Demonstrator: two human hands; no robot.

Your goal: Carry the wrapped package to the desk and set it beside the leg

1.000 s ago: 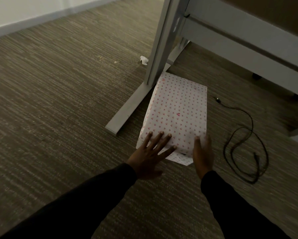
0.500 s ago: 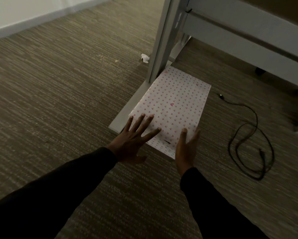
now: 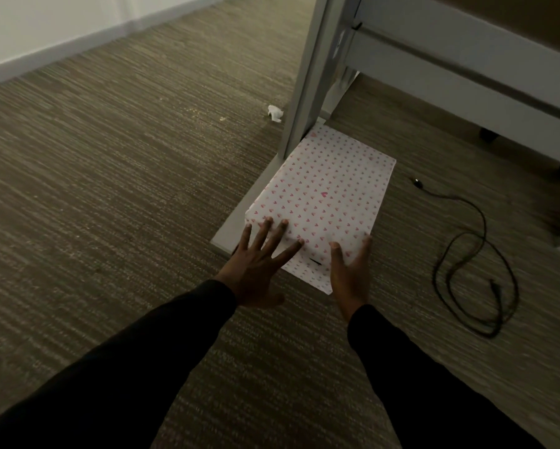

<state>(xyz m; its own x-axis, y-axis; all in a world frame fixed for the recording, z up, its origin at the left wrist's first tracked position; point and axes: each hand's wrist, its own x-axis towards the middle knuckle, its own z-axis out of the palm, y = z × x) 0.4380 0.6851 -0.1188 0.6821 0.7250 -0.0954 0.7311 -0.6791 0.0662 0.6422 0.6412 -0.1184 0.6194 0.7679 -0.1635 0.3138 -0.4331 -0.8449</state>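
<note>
At frame centre the wrapped package (image 3: 324,202) lies against the desk leg (image 3: 308,92), the left hand (image 3: 256,270) and right hand (image 3: 350,273) resting spread-fingered on its near end.

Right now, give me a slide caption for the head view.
Left hand and right hand touch the wrapped package on carpet beside the desk leg, black cable coiled nearby.

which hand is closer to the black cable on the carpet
Right. The right hand rests on the wrapped package's near right corner, the side facing the black cable. The left hand lies on its near left corner, farther away.
</note>
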